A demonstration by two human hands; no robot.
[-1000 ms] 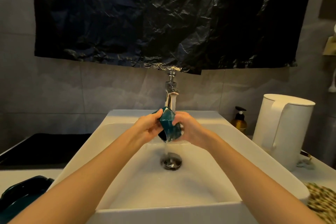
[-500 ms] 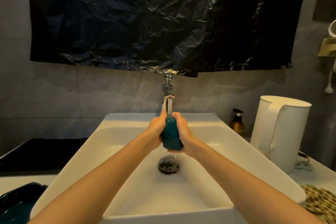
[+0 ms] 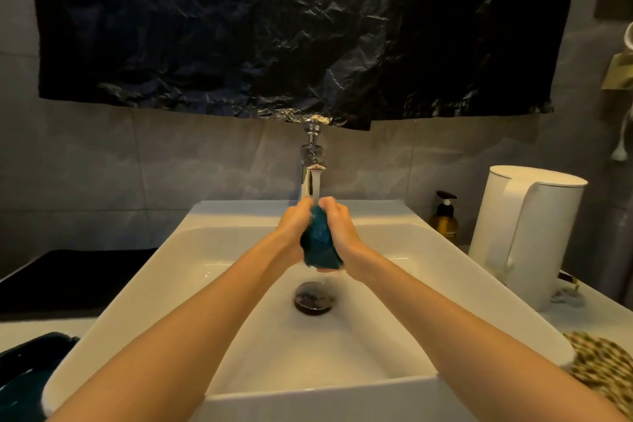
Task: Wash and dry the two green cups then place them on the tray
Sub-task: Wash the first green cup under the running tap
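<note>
Head cam: your L hand (image 3: 294, 231) & R hand (image 3: 343, 235) both wrapped round the dark teal-green faceted cup (image 3: 320, 245), squeezed between palms, under chrome tap (image 3: 311, 178) w/ water running, over centre of white rectangular ceramic basin (image 3: 325, 402), above round dark drain (image 3: 314, 300)

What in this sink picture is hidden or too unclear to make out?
Head view only.
- Cup: mouth hidden by the left hand and right hand gripping it.
- Second cup: nowhere in view.
- Dark teal thing, lower left: cut by the frame edges; tray or not, unclear.
- Woven thing, lower right: cut by the edge.
- Bottle label: too small to read.
</note>
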